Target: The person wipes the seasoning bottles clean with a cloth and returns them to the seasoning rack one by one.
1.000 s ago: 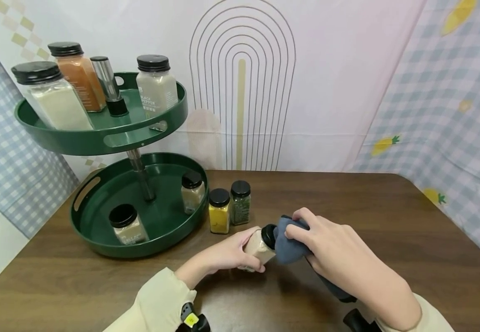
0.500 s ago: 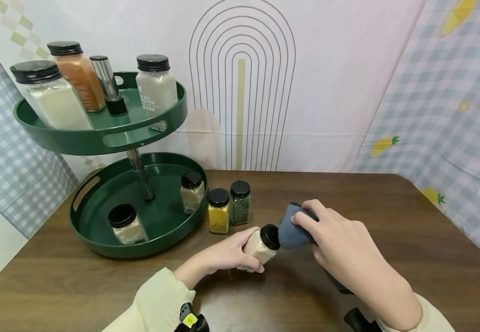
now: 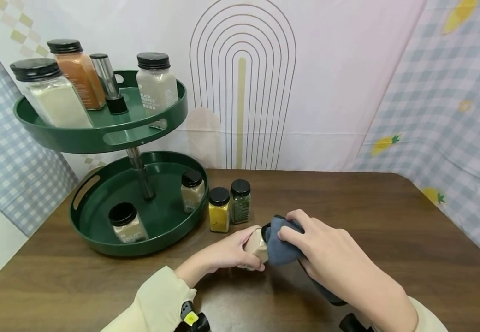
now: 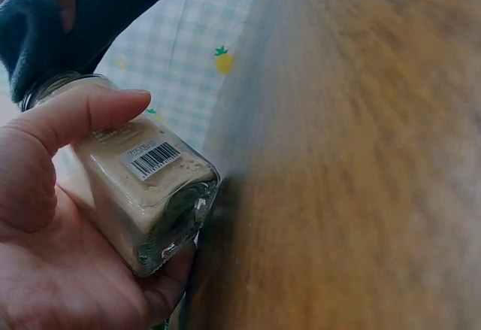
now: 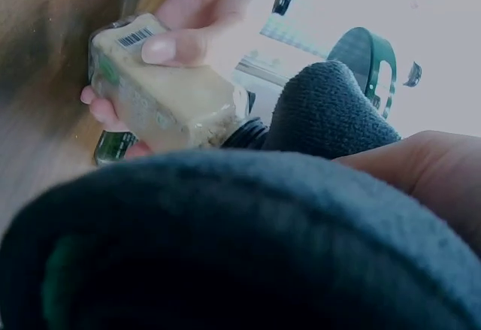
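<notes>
My left hand [image 3: 233, 251] grips a square glass spice jar [image 3: 256, 247] of beige powder, tilted with its black lid towards the right. In the left wrist view the thumb lies across the jar [image 4: 124, 187], above a barcode label near its base. A blue-grey cloth [image 3: 282, 246] is bunched in my right hand [image 3: 331, 246], which holds it over the lid. Most of the lid is hidden by the cloth. From the right wrist, the cloth [image 5: 331, 112] fills much of the view, and only part of the dark lid [image 5: 248, 133] shows.
A two-tier green turntable rack [image 3: 140, 251] stands at the left with several black-lidded jars on its tiers. Just right of it, a yellow spice jar [image 3: 219, 214] and a green herb jar [image 3: 240, 205] stand on the wooden table [image 3: 347, 198]. Curtains hang behind.
The right hand and cloth first drew up and right, exposing the lid, then came back down and left over it. My left hand and the jar have stayed nearly still.
</notes>
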`<control>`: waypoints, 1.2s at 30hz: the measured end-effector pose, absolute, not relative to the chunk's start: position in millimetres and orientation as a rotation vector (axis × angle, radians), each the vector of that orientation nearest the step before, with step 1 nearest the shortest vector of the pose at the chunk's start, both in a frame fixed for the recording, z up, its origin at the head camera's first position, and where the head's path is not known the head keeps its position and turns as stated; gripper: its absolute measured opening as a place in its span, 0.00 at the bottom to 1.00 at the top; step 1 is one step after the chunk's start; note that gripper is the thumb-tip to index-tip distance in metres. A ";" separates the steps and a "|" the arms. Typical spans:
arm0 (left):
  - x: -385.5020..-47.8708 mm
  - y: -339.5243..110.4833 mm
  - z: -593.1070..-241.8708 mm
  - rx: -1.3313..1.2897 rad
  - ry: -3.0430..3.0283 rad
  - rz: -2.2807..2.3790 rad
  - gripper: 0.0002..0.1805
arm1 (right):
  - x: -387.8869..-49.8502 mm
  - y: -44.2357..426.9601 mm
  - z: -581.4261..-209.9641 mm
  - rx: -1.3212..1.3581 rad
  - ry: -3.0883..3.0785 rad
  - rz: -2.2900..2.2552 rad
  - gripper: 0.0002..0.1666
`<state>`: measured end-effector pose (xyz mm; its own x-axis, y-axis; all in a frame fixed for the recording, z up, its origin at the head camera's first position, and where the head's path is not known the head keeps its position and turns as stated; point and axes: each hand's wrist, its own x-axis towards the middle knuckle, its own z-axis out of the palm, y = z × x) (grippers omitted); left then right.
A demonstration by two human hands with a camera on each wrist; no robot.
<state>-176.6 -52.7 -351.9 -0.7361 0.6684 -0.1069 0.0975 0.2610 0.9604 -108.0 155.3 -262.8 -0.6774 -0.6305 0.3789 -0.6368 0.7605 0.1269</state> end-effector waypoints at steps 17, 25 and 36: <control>-176.5 -53.9 -354.7 0.716 2.032 1.504 0.29 | -115.9 168.2 -265.9 0.716 -2.620 -0.119 0.26; -177.8 -52.8 -352.9 0.707 2.026 1.492 0.31 | -121.8 152.0 -272.1 0.854 -2.383 0.196 0.30; -176.5 -51.3 -350.3 0.695 2.061 1.463 0.34 | -125.2 145.4 -283.2 0.800 -2.454 0.213 0.29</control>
<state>-176.5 -51.3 -350.3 -0.7362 0.6670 -0.1143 0.1120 0.2867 0.9515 -125.2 145.4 -283.2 -0.6747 -0.4989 0.5440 -0.5852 0.8107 0.0178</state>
